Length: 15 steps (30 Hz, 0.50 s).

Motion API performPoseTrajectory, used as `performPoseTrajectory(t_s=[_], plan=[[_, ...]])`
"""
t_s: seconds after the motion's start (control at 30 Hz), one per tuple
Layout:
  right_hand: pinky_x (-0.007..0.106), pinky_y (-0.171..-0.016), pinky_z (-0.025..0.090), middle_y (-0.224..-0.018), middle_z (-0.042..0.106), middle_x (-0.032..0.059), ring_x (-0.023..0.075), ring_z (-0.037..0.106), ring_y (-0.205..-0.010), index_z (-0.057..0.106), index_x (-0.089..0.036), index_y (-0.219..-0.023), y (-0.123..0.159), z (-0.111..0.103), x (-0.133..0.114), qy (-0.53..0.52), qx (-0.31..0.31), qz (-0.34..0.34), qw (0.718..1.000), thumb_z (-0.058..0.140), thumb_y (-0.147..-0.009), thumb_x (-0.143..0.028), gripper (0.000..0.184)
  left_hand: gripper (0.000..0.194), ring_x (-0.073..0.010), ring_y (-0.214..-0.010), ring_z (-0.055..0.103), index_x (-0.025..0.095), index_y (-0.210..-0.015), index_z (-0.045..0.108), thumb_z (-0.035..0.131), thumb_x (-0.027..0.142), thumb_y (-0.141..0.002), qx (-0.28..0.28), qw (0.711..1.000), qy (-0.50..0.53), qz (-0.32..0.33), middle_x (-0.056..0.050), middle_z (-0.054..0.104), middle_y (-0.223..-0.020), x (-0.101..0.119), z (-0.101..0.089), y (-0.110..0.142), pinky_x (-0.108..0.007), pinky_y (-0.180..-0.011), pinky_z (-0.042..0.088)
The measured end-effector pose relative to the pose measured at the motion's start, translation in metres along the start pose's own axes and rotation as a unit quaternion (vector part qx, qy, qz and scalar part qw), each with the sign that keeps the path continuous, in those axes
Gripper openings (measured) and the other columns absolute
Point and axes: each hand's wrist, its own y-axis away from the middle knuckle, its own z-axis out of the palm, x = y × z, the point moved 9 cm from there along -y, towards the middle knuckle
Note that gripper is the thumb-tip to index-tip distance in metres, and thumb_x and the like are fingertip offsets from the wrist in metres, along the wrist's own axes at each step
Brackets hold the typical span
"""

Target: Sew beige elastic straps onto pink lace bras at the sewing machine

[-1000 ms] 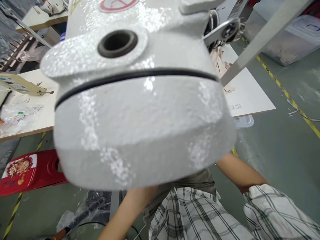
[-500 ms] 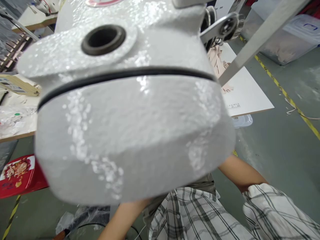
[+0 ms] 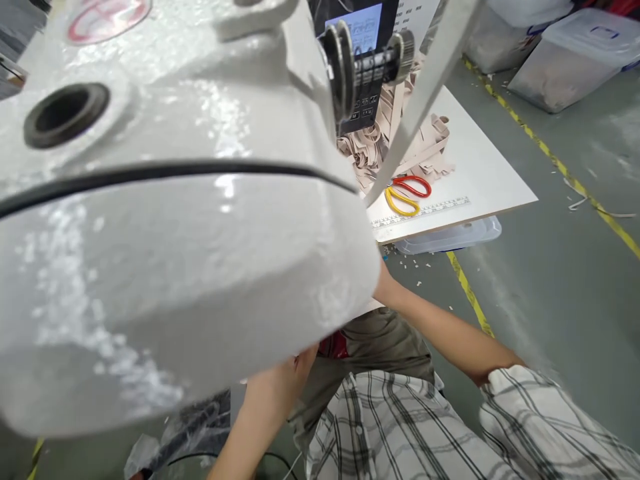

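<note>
Leftmost, the machine head (image 3: 200, 267) mostly hides left hand (image 3: 300, 367) and right hand (image 3: 384, 285), so whether either grips anything cannot be told. Beyond the right, nearer hand, scissors (image 3: 396, 180) lie on the white table (image 3: 493, 167), loops rightward, beside a ruler (image 3: 443, 207).

1. A round sticker (image 3: 107, 19) on top of the sewing machine head (image 3: 200, 267) bears a red ring with red strokes inside, partly cut off by the upper edge; no words are legible.
2. The control panel (image 3: 371, 100) behind the thread tensioner (image 3: 345, 70) has a key marked "M" and other keys with symbols too small to read.
3. Its lit display (image 3: 361, 30) shows rows of dark characters, illegible.
4. A white printed surface (image 3: 416, 15) beside the panel carries small dark characters, unreadable.
5. The clear ruler (image 3: 445, 206) on the white tabletop (image 3: 487, 170) has graduations and tiny numerals, unreadable.
</note>
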Motion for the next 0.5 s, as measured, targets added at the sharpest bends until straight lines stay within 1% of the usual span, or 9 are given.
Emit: performPoseTrajectory(t_s=[0.1, 0.2, 0.27, 0.33, 0.43, 0.5], plan=[[0.037, -0.071, 0.054, -0.111, 0.062, 0.0097, 0.0203, 0.060, -0.079, 0.062, -0.024, -0.098, 0.010, -0.015, 0.008, -0.016, 0.050, -0.010, 0.999, 0.053, -0.093, -0.054, 0.032, 0.049, -0.0170, -0.058, 0.067, 0.026, -0.145, 0.050, 0.052, 0.037, -0.097, 0.014, 1.000, -0.005, 0.009, -0.002, 0.075, -0.077, 0.006, -0.006, -0.002, -0.024, -0.059, 0.051], [0.034, -0.066, 0.051, -0.098, 0.065, 0.0073, 0.0189, 0.058, -0.073, 0.064, -0.024, -0.094, 0.017, -0.021, 0.021, -0.012, 0.065, -0.014, 0.998, 0.055, -0.092, -0.054, 0.032, 0.044, -0.0200, -0.067, 0.072, 0.022, -0.139, 0.055, 0.050, 0.038, -0.098, 0.048, 0.998, -0.027, 0.033, -0.005, 0.077, -0.081, 0.016, -0.014, -0.005, -0.025, -0.060, 0.053], [0.033, -0.064, 0.050, -0.094, 0.065, 0.0061, 0.0180, 0.058, -0.073, 0.064, -0.023, -0.092, 0.021, -0.021, 0.027, -0.008, 0.060, -0.011, 0.998, 0.056, -0.092, -0.051, 0.029, 0.041, -0.0208, -0.069, 0.073, 0.021, -0.134, 0.058, 0.048, 0.039, -0.099, 0.064, 0.996, -0.037, 0.057, -0.007, 0.078, -0.086, 0.025, -0.018, -0.006, -0.025, -0.059, 0.054], [0.031, -0.065, 0.049, -0.094, 0.065, 0.0057, 0.0174, 0.058, -0.075, 0.065, -0.023, -0.092, 0.025, -0.019, 0.030, -0.009, 0.048, -0.007, 0.999, 0.056, -0.093, -0.047, 0.026, 0.039, -0.0201, -0.069, 0.073, 0.020, -0.133, 0.057, 0.046, 0.039, -0.100, 0.072, 0.994, -0.039, 0.073, -0.009, 0.078, -0.094, 0.031, -0.019, -0.007, -0.024, -0.056, 0.053], [0.031, -0.067, 0.048, -0.095, 0.064, 0.0062, 0.0172, 0.059, -0.079, 0.065, -0.022, -0.091, 0.032, -0.016, 0.031, -0.021, 0.033, -0.002, 0.999, 0.055, -0.095, -0.043, 0.024, 0.042, -0.0193, -0.067, 0.074, 0.018, -0.137, 0.052, 0.048, 0.038, -0.100, 0.073, 0.993, -0.038, 0.085, -0.012, 0.078, -0.102, 0.037, -0.018, -0.007, -0.023, -0.052, 0.052], [0.030, -0.067, 0.048, -0.094, 0.064, 0.0064, 0.0174, 0.059, -0.081, 0.064, -0.022, -0.091, 0.037, -0.012, 0.030, -0.030, 0.020, 0.001, 0.999, 0.052, -0.096, -0.041, 0.023, 0.045, -0.0219, -0.075, 0.076, 0.017, -0.140, 0.048, 0.050, 0.036, -0.100, 0.075, 0.992, -0.036, 0.095, -0.014, 0.076, -0.110, 0.040, -0.016, -0.008, -0.026, -0.057, 0.056]])
